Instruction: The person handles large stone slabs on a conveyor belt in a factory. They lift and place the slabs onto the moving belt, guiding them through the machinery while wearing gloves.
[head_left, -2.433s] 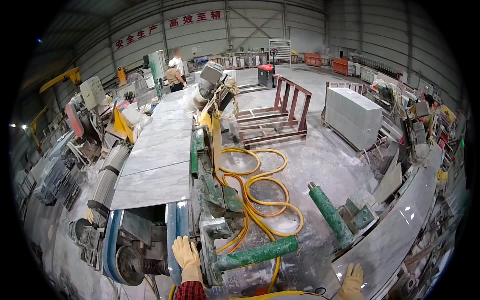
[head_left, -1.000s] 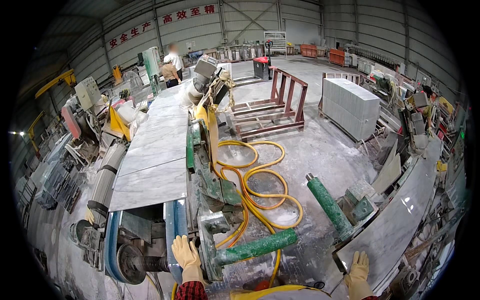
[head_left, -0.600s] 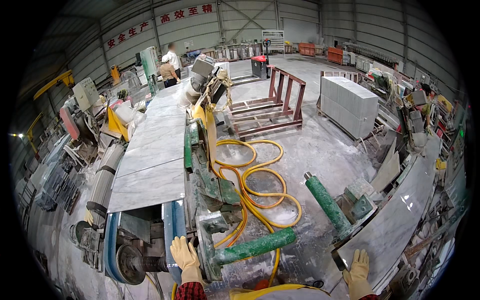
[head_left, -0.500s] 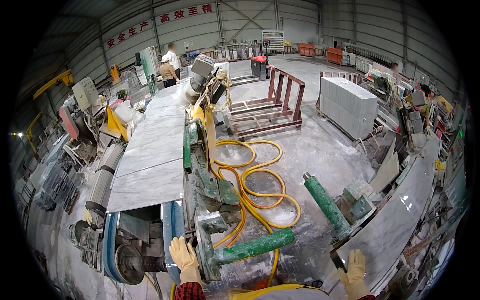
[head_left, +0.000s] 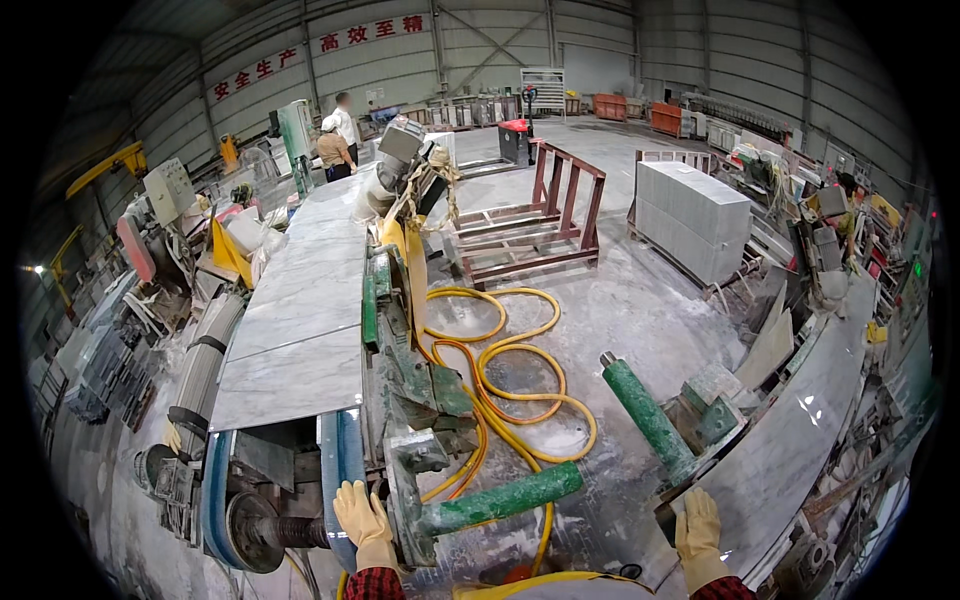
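My left hand [head_left: 364, 522], in a cream glove, lies on the blue belt [head_left: 343, 462] with its fingers stretched out and nothing in it. Just ahead, grey-veined marble slabs [head_left: 280, 375] rest end to end on the blue belts. At the lower right my right hand [head_left: 698, 530], gloved the same way, lies flat on the near end of another marble slab [head_left: 790, 450], fingers extended. Between my hands, a green roller [head_left: 505, 498] juts from the left machine frame, and a second green roller [head_left: 645, 415] stands beside the right slab.
A yellow hose [head_left: 520, 395] lies coiled on the floor between the two lines. Beyond it are a brown metal rack [head_left: 535, 230] and a stack of pale slabs [head_left: 692, 215]. Two people [head_left: 337, 145] stand at the far left. A belt wheel [head_left: 250, 530] sits below the left slabs.
My right hand has moved a little forward and left on the slab, and its thumb is now closer to the fingers. My left hand stays on the belt. The view has shifted slightly.
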